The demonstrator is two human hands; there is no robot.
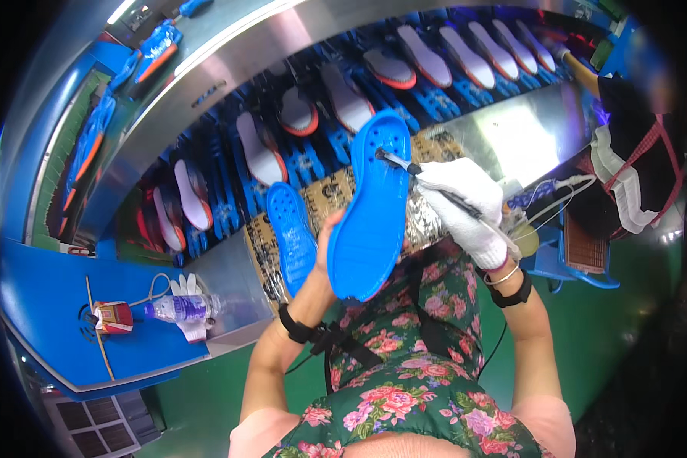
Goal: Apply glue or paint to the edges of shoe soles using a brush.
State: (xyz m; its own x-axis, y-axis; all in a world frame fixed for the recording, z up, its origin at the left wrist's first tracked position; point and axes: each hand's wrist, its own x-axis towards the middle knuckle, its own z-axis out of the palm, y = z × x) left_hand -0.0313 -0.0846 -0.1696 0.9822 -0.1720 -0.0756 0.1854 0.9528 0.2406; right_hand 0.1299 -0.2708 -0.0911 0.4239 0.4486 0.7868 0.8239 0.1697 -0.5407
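A footwear workshop is indicated by the row of shoe parts beyond the metal bench, a blue sole under a brush, and a co-worker.

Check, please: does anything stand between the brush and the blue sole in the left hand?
Nothing visible does. The brush held in the gloved right hand has its tip at the holed upper end of the blue sole. The left hand grips the sole's left edge, lower down and clear of the tip.
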